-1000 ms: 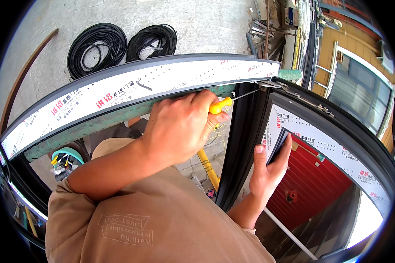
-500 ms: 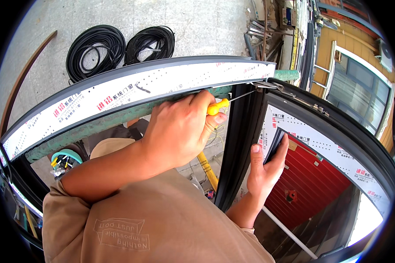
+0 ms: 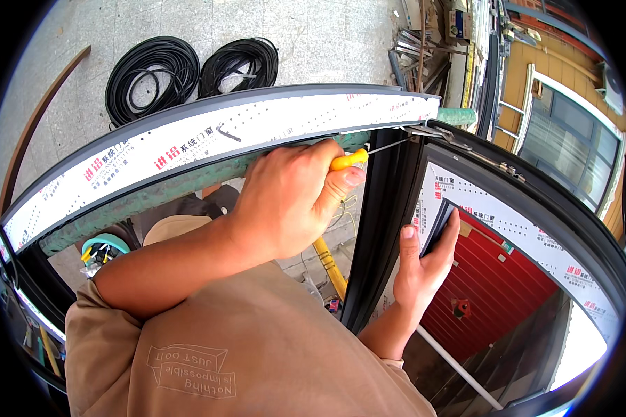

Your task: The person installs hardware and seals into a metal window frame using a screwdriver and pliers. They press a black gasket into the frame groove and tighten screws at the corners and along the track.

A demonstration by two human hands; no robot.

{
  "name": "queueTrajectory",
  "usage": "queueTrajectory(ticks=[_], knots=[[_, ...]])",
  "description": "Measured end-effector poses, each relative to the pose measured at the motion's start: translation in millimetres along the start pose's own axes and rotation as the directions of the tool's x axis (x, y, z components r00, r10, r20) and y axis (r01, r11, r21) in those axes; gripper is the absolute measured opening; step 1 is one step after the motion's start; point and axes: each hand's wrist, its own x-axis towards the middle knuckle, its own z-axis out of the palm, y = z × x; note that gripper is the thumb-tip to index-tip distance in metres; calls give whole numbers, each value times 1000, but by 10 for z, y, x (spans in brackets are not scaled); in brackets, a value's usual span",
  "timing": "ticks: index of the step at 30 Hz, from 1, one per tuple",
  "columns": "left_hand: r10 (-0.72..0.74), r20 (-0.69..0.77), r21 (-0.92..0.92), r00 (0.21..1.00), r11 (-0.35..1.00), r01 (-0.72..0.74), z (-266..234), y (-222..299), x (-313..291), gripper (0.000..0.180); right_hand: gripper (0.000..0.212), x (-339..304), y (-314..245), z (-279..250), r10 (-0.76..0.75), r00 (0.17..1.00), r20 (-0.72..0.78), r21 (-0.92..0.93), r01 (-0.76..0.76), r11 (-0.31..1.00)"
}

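- Our dark aluminium window frame [image 3: 386, 229], still wrapped in white protective film, fills the view; its hinge corner sits at one o'clock.
- Our left hand [image 3: 292, 198] is fisted around a yellow-handled screwdriver [image 3: 358, 158], tip at that corner; fastening looks unfinished.
- Our right hand [image 3: 424, 260], fingers together, steadies the sash at four o'clock.

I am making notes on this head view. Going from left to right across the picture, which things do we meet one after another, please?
Teal tool holder → two black cable coils → left hand gripping a yellow-handled screwdriver → black frame post → right hand on the black sash edge → red ribbed panel.
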Motion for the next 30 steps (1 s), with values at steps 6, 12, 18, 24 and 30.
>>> queueTrajectory(ticks=[6, 12, 18, 24, 30], knots=[[-137, 22, -239, 990, 961, 138, 76, 36, -152, 43, 81, -4, 4, 14, 9, 1000, -11, 31, -9, 999], [-349, 319, -457, 881, 758, 465, -98, 225, -116, 50, 82, 1, 14, 10, 8, 1000, -13, 27, -8, 1000], [-311, 500, -811, 809, 160, 563, -94, 84, -113, 48, 84, 1, 9, -34, 19, 998, 60, 16, -20, 1000], [-391, 422, -834, 818, 187, 519, -53, 168, -115, 37, 84, 4, -46, -40, 61, 995, 77, 34, -64, 997], [-435, 388, -881, 813, 84, 465, -9, 233, -156, 34, 77, 29, 48, -13, -54, 998, 12, 18, 54, 998]])
